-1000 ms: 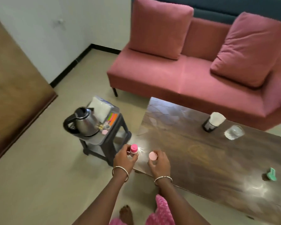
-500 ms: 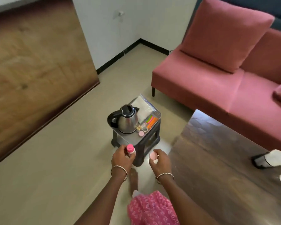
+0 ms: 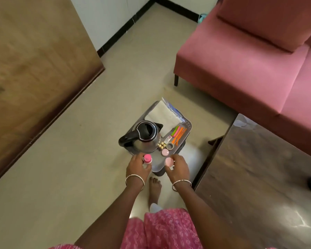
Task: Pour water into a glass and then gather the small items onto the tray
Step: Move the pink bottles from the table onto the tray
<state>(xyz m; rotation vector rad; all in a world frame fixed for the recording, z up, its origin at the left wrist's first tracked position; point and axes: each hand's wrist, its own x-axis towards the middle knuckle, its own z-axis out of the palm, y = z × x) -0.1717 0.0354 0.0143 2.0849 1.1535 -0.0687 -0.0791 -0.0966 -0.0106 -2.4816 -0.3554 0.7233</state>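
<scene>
My left hand (image 3: 137, 165) is closed around the pink-capped bottle (image 3: 147, 158), my right hand (image 3: 178, 166) pinches a pink jar (image 3: 168, 161), both at the tray's (image 3: 188, 127) six o'clock edge. I'd set them upright beside the kettle (image 3: 145, 136), clear of its base.

You see a pink sofa (image 3: 250, 72), a brown door (image 3: 31, 65), a dark table (image 3: 267, 177), a tan floor (image 3: 70, 186)

Single head cam, wide-angle, looking steeply down and fwd, close above both hands, tray (image 3: 188, 125) near frame centre, table (image 3: 258, 168) corner at right, no 2nd view.
</scene>
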